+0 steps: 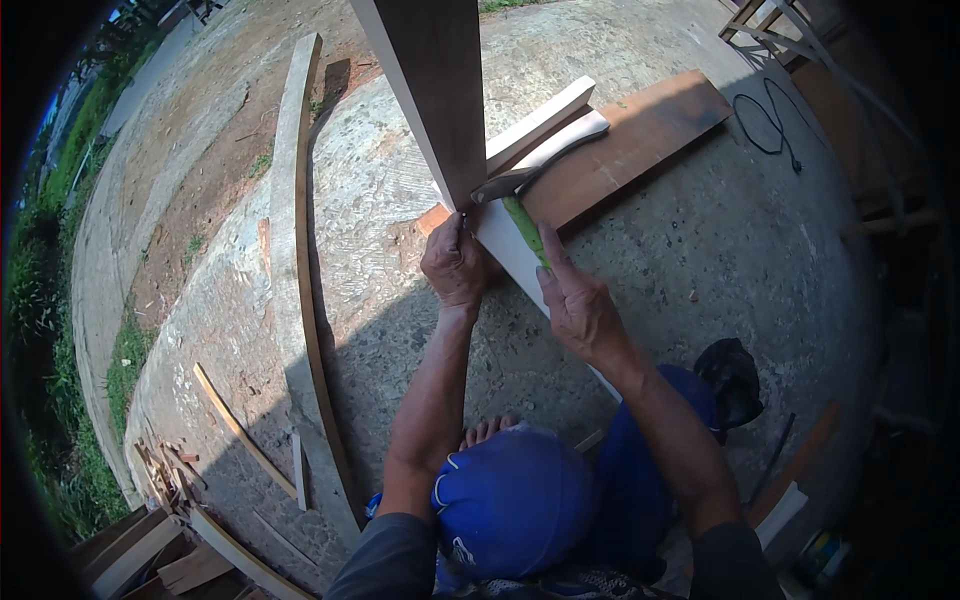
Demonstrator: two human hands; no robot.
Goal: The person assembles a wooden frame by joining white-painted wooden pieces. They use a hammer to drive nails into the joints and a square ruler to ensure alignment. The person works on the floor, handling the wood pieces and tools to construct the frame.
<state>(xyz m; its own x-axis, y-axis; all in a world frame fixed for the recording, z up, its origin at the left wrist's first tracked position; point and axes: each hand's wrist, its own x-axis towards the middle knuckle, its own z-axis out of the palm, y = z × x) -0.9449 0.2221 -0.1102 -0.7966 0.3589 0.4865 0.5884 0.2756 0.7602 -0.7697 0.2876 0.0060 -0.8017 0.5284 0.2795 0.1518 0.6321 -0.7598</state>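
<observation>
Blue-trousered knee (515, 500) nearest, then left hand (455, 262) pinched shut on the tall dark plank's (430, 80) lower corner, right hand (578, 305) fingers flat on the pale board (510, 250) beside a green pencil (526, 232); plank looks stiff, heavy, so grip its edges.

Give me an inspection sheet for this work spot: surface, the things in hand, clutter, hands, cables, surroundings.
Surface: rough concrete slab, sunlit, partly in shadow.
Job's things: pale wooden board under both hands; green-handled hammer lying on it; dark upright plank meeting it.
Clutter: long thin strips, reddish-brown board, offcuts at lower left.
Hands: left hand curled at the foot of the upright plank; right hand flat on the board, fingers by the hammer handle.
Cables: black cord coiled on the concrete, upper right.
Surroundings: bare dirt and grass on the left.
</observation>
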